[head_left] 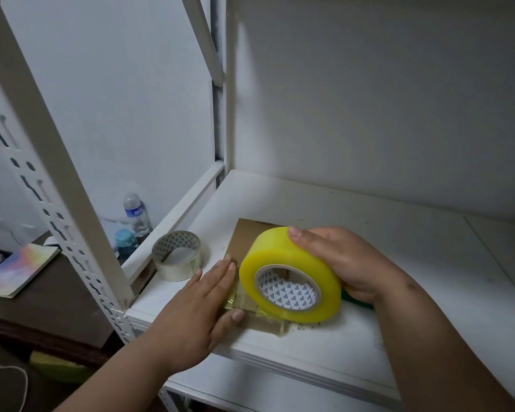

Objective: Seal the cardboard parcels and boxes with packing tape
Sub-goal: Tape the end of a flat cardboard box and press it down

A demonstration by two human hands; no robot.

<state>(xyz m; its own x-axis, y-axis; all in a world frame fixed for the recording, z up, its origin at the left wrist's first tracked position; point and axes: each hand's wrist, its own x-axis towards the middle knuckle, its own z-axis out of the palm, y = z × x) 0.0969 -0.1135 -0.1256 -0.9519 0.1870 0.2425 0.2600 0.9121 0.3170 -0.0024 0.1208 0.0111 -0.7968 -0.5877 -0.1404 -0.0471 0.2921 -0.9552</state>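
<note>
Head view: the flat cardboard parcel [250, 236] is pinned by the flattened left hand [202, 301] so tape lies smooth; the yellow tape roll [290, 275] is gripped by the right hand [339, 263], presumably for pulling rightward.

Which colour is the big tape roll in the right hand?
Yellow tape roll, seen in the head view.

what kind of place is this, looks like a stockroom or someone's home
Probably a small home packing corner or storeroom, not a warehouse. A white slotted metal shelving unit serves as the bench, holding a flat cardboard parcel and two tape rolls, yellow and clear; a water bottle stands beside it.
</note>
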